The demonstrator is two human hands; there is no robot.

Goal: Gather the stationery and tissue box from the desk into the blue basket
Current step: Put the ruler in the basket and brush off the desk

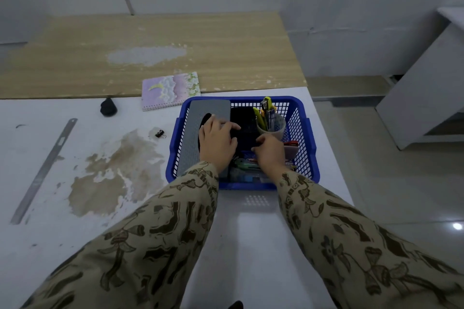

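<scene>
The blue basket [308,148] stands on the white desk at the right. Inside it lies a grey tissue box [208,110] along the left wall, a black item [244,120] in the middle and a clear cup [273,128] of pens and cutters at the back right. My left hand [218,140] rests on the tissue box with its fingers curled over the black item's left edge. My right hand [270,154] reaches into the basket beside the cup, fingers curled on the black item's near edge. Small stationery lies under my wrists.
On the desk outside the basket lie a pastel spiral notebook [170,90], a black binder clip [159,134], a long metal ruler [44,170] and a small black object [108,107]. A brown stain [113,173] marks the desk. A wooden board [150,55] lies behind.
</scene>
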